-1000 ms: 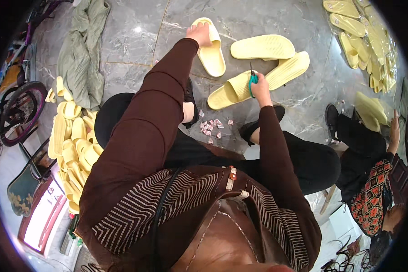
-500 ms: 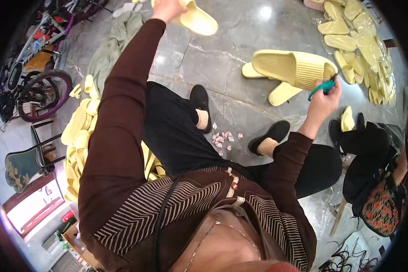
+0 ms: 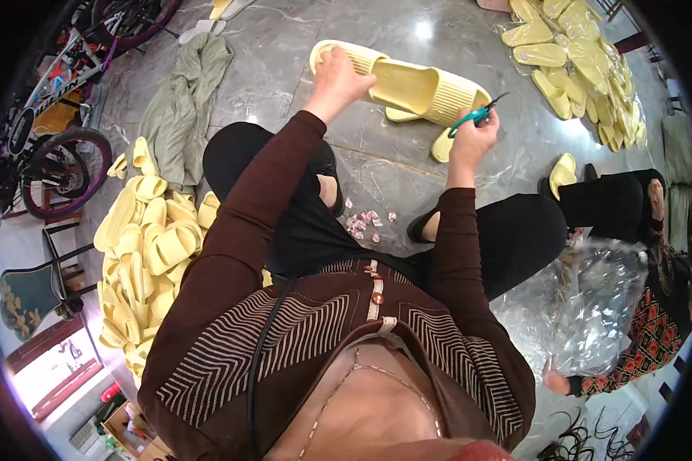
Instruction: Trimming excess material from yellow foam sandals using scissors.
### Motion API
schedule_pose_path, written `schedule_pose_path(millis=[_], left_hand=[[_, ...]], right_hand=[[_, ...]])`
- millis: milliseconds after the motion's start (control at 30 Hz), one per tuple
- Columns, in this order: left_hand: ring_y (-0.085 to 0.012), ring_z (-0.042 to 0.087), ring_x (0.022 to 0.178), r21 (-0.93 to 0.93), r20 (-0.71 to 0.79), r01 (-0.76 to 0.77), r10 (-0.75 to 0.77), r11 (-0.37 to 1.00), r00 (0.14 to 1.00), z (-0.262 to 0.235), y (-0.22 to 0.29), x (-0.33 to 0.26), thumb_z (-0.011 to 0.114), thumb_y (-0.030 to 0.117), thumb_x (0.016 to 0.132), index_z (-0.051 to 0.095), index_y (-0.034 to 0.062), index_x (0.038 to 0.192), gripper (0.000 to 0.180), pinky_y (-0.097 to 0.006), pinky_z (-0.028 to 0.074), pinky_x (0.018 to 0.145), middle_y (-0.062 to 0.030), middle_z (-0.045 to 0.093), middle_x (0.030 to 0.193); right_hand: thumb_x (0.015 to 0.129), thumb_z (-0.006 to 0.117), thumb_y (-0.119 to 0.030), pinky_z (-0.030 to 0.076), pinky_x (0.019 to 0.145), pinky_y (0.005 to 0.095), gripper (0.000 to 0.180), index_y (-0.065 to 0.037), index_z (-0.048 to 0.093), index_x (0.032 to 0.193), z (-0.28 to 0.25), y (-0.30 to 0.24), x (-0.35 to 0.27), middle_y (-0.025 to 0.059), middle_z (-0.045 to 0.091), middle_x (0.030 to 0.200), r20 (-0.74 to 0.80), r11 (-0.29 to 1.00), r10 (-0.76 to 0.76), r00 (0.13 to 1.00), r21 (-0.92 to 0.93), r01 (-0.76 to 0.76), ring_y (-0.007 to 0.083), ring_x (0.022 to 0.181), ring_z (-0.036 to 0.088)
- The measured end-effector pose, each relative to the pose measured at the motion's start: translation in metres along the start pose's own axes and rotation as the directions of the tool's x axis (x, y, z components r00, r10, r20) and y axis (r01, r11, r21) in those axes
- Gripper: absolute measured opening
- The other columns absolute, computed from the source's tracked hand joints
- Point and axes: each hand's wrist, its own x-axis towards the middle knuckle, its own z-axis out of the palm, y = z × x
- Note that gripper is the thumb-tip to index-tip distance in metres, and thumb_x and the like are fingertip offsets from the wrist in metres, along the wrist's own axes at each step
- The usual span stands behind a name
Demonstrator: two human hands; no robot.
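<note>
Slipper heap (image 3: 173,247) left, two slippers (image 3: 404,84) ahead, bagged slippers (image 3: 540,55) far right.
The two slippers stretch from left hand (image 3: 338,86) to right hand (image 3: 473,140), beyond scraps (image 3: 357,224) on the floor (image 3: 281,65); a cloth (image 3: 183,111) lies beyond the slipper heap, a bicycle (image 3: 51,92) farther left, and a co-worker (image 3: 601,198) is nearer than the bagged slippers.

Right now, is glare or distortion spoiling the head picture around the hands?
Head view: a white glare spot on the grey floor lies clear of the left hand and right hand; the scissors look readable; at lower left, a pale panel is washed out; at right, clear plastic glints; the picture's margins bend and darken.
</note>
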Motion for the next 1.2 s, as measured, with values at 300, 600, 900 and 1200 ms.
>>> schedule_pose_path(millis=[300, 600, 900, 1200], left_hand=[[-0.0395, 0.051, 0.087, -0.014, -0.04, -0.127, 0.126, 0.992, 0.991, 0.004, -0.012, -0.007, 0.063, 0.036, 0.065, 0.046, -0.0092, 0.098, 0.059, -0.043, 0.043, 0.077, -0.0249, 0.048, 0.1], [-0.0252, 0.055, 0.083, -0.534, -0.261, -0.09, -0.063, 0.84, 0.963, -0.007, -0.051, 0.028, 0.047, 0.035, 0.084, 0.056, -0.0023, 0.087, 0.038, -0.035, 0.044, 0.073, -0.0165, 0.058, 0.09], [-0.0138, 0.056, 0.076, -0.939, 0.254, 0.253, -0.025, 0.232, 0.967, -0.006, -0.038, 0.024, 0.038, 0.027, 0.09, 0.055, 0.0008, 0.092, 0.032, -0.028, 0.046, 0.068, -0.0061, 0.058, 0.087], [-0.0268, 0.057, 0.067, -0.662, -0.247, -0.323, 0.21, 0.676, 0.946, 0.031, -0.072, 0.015, 0.048, 0.021, 0.079, 0.059, 0.0016, 0.077, 0.022, -0.037, 0.045, 0.061, -0.0127, 0.06, 0.07]], right_hand=[[0.068, 0.059, 0.005, 0.044, 0.063, 0.0244, 0.04, 0.0, 0.044, 0.105, 0.001, 0.014, -0.008, 0.0057, 0.052, 0.088, 0.109, 0.939, 0.3, 0.948, 0.139, -0.314, 0.0133, 0.073, 0.052], [0.068, 0.057, 0.005, 0.041, 0.043, 0.0232, 0.033, -0.005, 0.046, 0.097, -0.016, 0.012, 0.012, 0.0041, 0.052, 0.077, 0.233, 0.838, 0.408, 0.883, 0.288, -0.463, 0.0134, 0.053, 0.051], [0.068, 0.058, 0.003, 0.044, 0.046, 0.0252, 0.034, -0.005, 0.046, 0.099, -0.007, 0.019, -0.003, 0.0058, 0.052, 0.082, 0.394, 0.825, 0.392, 0.831, 0.249, -0.508, 0.0163, 0.058, 0.052], [0.07, 0.059, -0.005, 0.044, 0.059, 0.0292, 0.034, -0.006, 0.049, 0.103, 0.0, 0.024, -0.014, 0.0048, 0.053, 0.091, 0.485, 0.819, 0.446, 0.753, 0.119, -0.562, 0.0178, 0.074, 0.052]])
